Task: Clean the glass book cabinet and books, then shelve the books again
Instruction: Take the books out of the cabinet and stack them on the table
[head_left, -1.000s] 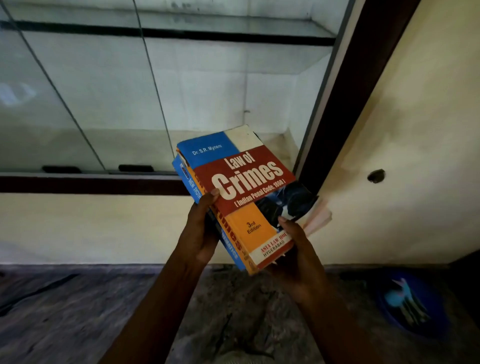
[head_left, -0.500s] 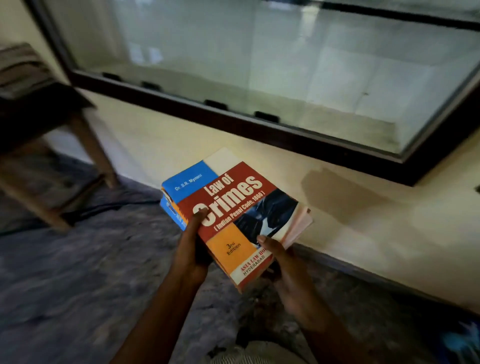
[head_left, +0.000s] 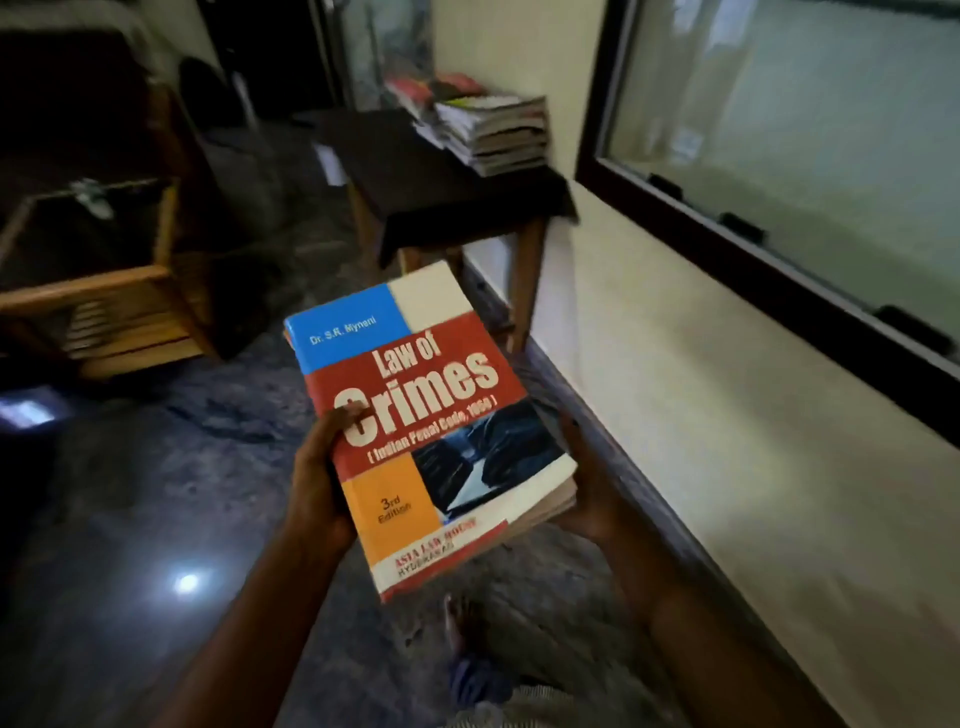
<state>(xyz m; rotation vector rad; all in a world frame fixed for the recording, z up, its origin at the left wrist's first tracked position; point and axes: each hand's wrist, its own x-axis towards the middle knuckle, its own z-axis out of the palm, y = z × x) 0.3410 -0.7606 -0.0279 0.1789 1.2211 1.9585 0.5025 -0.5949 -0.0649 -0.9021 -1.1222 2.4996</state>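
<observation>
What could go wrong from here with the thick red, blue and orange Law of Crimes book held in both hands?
1. The thick red, blue and orange Law of Crimes book is tilted. The left hand pins it with a thumb and the right hand cups its page edge, so it may slip onto the bare foot below.
2. The uneven pile of books sits near the edge of the dark-clothed table; adding more may topple it.

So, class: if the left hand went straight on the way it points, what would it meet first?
Probably the cloth-covered table ahead; the book that the left hand grips would reach it first. Depth is unclear.
</observation>
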